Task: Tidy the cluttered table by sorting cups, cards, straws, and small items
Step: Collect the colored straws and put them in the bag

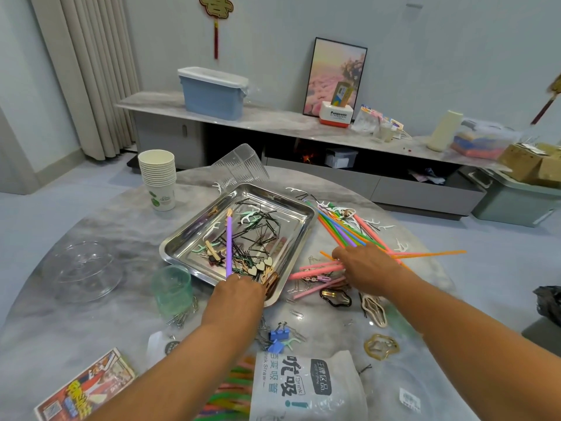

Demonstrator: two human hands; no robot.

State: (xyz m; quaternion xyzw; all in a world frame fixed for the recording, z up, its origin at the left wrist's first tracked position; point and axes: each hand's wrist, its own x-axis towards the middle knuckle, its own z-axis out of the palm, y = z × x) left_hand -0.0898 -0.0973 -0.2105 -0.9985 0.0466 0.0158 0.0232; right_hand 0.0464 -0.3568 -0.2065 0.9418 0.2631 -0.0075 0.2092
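I am on the straws step, judging by what my hands are at. My left hand [239,291], at lower centre of the frame, pinches the near end of a purple straw [229,246] that lies across the steel tray [299,238] among black hairpins and floss picks. My right hand [361,265], right of centre, rests on the loose straws [343,229] fanned out on the table [100,232]; its fingers curl over a few pink ones, though whether they grip or only press I cannot tell.

The next move, I judge, is to lift the purple straw clear of the tray without dragging pins along, then rake the scattered straws into one bundle. They lie crossed and pointing different ways, so they need squaring up first.

The straws are thin, long and bright: pink, orange, green, yellow, purple. The straw bag [306,387] lies at bottom centre, more straws showing at its left edge.
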